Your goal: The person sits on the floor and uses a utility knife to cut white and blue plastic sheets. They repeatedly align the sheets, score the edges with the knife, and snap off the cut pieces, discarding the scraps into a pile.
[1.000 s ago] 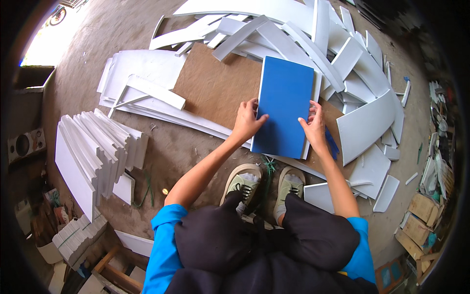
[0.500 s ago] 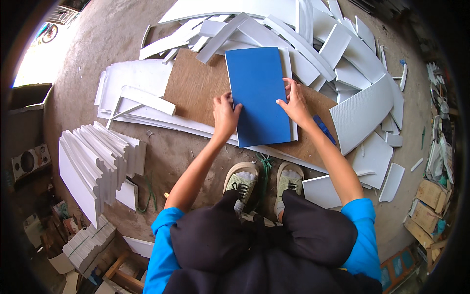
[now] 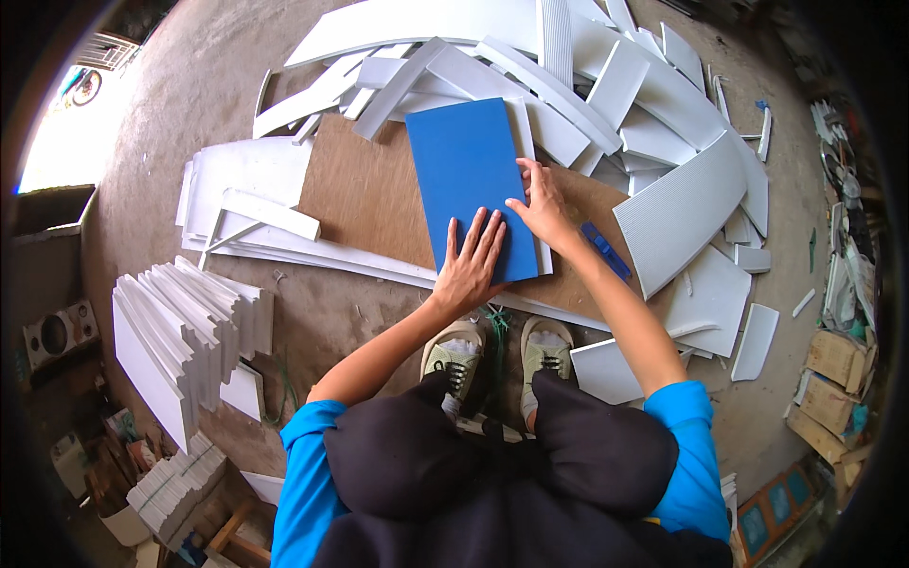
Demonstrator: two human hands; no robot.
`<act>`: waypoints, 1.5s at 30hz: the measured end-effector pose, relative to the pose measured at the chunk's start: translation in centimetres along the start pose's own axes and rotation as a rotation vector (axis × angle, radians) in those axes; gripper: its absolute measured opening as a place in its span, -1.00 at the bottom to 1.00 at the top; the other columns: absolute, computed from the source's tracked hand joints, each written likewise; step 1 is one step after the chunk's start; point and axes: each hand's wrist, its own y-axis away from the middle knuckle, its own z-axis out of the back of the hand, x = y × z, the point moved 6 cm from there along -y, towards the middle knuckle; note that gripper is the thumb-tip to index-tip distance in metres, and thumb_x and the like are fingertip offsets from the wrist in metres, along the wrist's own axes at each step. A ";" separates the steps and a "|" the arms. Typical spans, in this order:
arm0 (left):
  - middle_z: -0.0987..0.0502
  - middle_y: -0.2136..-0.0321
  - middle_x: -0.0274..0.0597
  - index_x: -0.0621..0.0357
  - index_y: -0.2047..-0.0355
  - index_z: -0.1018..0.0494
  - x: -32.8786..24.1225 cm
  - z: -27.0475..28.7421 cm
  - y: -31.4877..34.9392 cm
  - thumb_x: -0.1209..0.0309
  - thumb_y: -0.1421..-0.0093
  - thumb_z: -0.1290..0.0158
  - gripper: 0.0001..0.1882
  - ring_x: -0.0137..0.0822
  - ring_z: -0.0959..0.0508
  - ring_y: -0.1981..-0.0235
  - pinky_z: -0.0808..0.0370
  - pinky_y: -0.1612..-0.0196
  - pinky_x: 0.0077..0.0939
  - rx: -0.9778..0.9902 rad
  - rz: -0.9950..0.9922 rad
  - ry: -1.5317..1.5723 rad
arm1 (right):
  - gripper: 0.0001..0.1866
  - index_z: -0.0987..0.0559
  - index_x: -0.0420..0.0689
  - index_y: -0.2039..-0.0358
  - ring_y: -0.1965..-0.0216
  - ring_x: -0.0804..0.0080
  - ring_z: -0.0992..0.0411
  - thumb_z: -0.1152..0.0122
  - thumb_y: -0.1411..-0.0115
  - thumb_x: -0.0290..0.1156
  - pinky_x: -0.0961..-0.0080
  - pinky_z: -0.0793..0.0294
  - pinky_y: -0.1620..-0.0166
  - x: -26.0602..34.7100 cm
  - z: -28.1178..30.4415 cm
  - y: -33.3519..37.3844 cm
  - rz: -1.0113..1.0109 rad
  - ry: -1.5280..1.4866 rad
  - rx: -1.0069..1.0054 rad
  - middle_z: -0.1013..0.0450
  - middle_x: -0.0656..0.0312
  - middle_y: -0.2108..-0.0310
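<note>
A blue rectangular panel (image 3: 461, 151) lies on a white sheet (image 3: 519, 128), which shows along its right edge. Beneath them is a brown wooden board (image 3: 365, 189). My left hand (image 3: 466, 270) presses flat on the panel's near end, its fingers spread. At the right edge, my right hand (image 3: 544, 206) touches the panel with thumb and fingertips apart, grasping nothing. Beside my right forearm, a blue utility knife (image 3: 606, 250) rests on the wooden board.
White offcuts (image 3: 615, 80) are heaped beyond the board, and ribbed white pieces (image 3: 682, 213) lie to the right. Upright white panels (image 3: 156, 350) stand at left. My shoes are close to the near edge. Cardboard (image 3: 826, 398) lines the far right.
My left hand has gone from the panel's left edge to lying flat on its near end. My right hand stays at the right edge. The whole view has shifted slightly.
</note>
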 end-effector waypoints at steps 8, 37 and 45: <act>-0.16 -0.03 -0.05 0.17 -0.03 -0.14 8.0 4.4 -10.3 -0.10 -0.01 0.03 -0.28 -0.15 -0.06 -0.15 0.17 -0.15 -0.05 -0.388 0.119 -0.011 | -0.28 -0.14 -0.15 -0.03 0.14 0.07 -0.23 -0.28 0.14 -0.52 0.25 -0.22 0.05 0.6 0.6 0.0 0.023 0.073 0.000 -0.24 -0.02 0.19; -0.08 -0.04 -0.02 0.11 -0.13 -0.02 4.1 10.2 -5.8 0.11 -0.11 0.03 -0.34 -0.02 -0.06 -0.10 0.08 -0.15 0.00 -0.369 0.162 0.184 | -0.47 -0.19 -0.23 -0.03 0.17 0.12 -0.23 0.03 0.03 -0.64 0.30 -0.30 0.09 -3.3 8.0 12.6 -0.026 0.820 -0.054 -0.23 0.00 0.21; -0.37 0.12 0.05 0.30 -0.07 -0.09 1.9 18.4 -1.7 0.13 -0.17 0.07 -0.40 -0.12 -0.34 0.06 -0.22 -0.04 -0.32 -0.230 0.239 0.841 | -0.34 -0.11 -0.17 -0.07 0.21 0.06 -0.25 -0.05 0.09 -0.70 0.24 -0.28 0.12 11.5 15.6 9.4 0.331 0.259 -0.418 -0.24 -0.02 0.25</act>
